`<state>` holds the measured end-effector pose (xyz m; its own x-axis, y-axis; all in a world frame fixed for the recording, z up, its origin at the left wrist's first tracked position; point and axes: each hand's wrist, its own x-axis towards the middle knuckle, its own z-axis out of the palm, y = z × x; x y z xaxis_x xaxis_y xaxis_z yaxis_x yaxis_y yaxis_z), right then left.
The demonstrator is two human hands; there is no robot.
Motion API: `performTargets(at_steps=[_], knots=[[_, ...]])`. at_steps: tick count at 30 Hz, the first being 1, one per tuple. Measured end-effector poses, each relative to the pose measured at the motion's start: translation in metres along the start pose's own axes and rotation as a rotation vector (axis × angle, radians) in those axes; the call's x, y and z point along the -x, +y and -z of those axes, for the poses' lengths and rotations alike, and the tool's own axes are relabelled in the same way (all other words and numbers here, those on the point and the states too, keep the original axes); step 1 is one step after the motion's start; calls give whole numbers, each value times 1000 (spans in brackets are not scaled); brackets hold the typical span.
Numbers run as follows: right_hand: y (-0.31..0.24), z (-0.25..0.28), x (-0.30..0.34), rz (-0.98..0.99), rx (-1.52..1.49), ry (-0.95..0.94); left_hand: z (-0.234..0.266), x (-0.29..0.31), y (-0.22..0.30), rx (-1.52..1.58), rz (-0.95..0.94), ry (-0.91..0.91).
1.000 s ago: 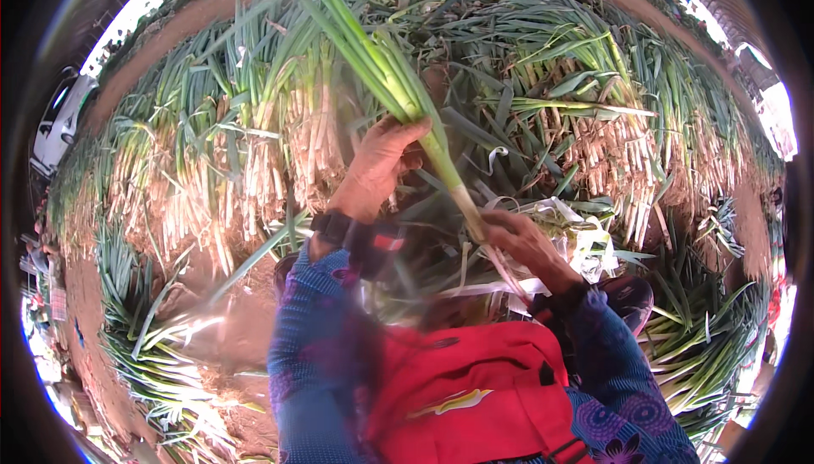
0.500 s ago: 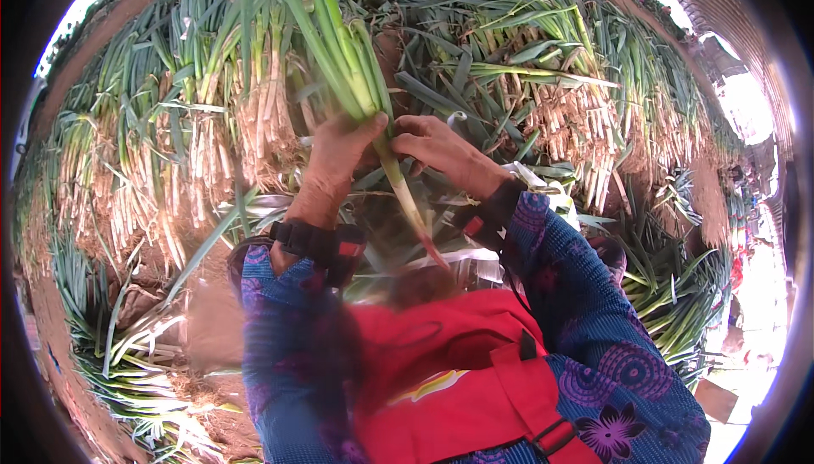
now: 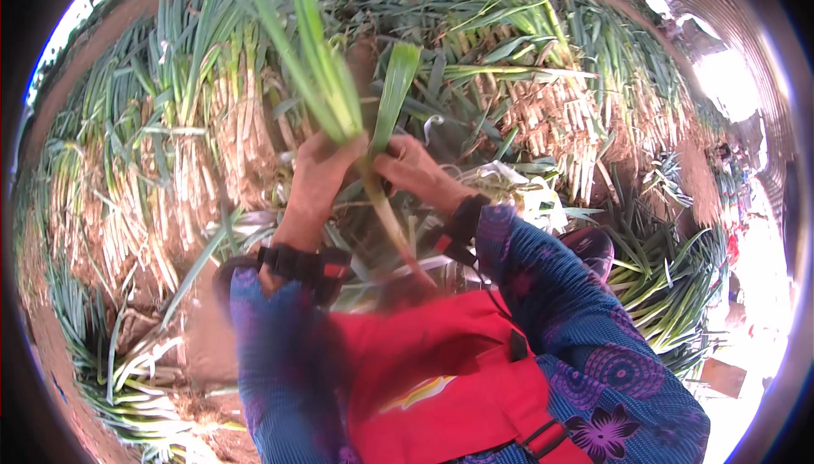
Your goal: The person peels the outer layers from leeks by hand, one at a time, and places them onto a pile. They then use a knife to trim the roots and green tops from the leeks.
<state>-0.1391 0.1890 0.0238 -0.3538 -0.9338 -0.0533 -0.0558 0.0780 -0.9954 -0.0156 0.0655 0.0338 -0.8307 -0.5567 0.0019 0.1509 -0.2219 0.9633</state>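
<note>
A long green onion [image 3: 387, 216] slants across the middle, its green tops pointing away and its reddish root end towards my red apron. My left hand [image 3: 326, 163] is closed round it where the leaves begin. Just to the right, my right hand [image 3: 414, 174] pinches a broad green leaf [image 3: 397, 82] that stands apart from the other leaves. Its lower end is hidden by the fingers, so I cannot tell whether it still joins the stalk. The root end looks blurred.
Bundles of green onions lie at the far left [image 3: 191, 159] and far right [image 3: 551, 116]. More lie at the near left [image 3: 136, 396] and near right [image 3: 670, 282]. Pale peeled leaves [image 3: 517, 188] are heaped beyond my right wrist. Brown soil shows between them.
One leaf, earlier close against the stalk, now stands apart at my right hand. Both hands and the green onion have shifted slightly left and nearer to me.
</note>
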Motion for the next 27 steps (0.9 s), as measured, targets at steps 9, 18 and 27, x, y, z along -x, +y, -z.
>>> performTargets(at_steps=[9, 18, 27], knots=[[11, -7, 22, -152, -335, -41, 13, 1, 8, 10, 74, -131], [22, -2, 18, 488, 300, -184, 19, 4, 21, 145, -8, -348], [106, 49, 48, -581, 464, -27, 43, 7, 45, 244, -143, -207]])
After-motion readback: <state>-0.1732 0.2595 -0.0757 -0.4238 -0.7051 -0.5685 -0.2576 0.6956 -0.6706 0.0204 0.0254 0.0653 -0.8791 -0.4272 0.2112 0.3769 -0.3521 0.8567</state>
